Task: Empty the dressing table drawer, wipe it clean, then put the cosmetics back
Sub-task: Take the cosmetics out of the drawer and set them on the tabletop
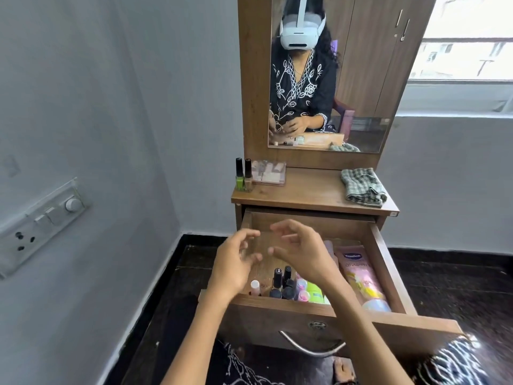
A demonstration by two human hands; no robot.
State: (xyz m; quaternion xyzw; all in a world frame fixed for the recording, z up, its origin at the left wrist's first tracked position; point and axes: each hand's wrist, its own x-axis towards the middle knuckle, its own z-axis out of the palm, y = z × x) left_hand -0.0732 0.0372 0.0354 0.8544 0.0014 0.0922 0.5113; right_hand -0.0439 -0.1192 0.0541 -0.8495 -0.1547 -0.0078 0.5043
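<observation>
The drawer (385, 262) of the dressing table (305, 195) is pulled well out toward the near side, its metal handle (311, 347) on the front panel. Cosmetics remain inside it: a cluster of dark-capped nail polish bottles (283, 282) stands against the near wall, a small white-capped bottle (254, 287) just left of them, green and pink containers (312, 293) just right, and a pink lotion tube (361, 276) lies along the right side. The far left part of the drawer floor is bare wood.

Both hands hover above the open drawer, close together but apart. The left hand (236, 262) has loosely curled fingers and holds nothing; the right hand (299, 251) is likewise relaxed, thumb and fingers spread in a loose arc — nothing in its grasp.

On the tabletop, at the far left, a green nail polish bottle (239, 175) and a beige one (248, 175) stand side by side, touching or nearly so, with a flat makeup palette (270, 173) just right of them. A checked cloth (362, 190) lies crumpled at the right end of the tabletop, well apart from the bottles.

Behind rises the mirror (361, 79) — it reflects the person seated, wearing a white headset and dark embroidered top. A switchboard (41, 223) is fixed to the left wall, and a window (466, 37) is at the far right.
</observation>
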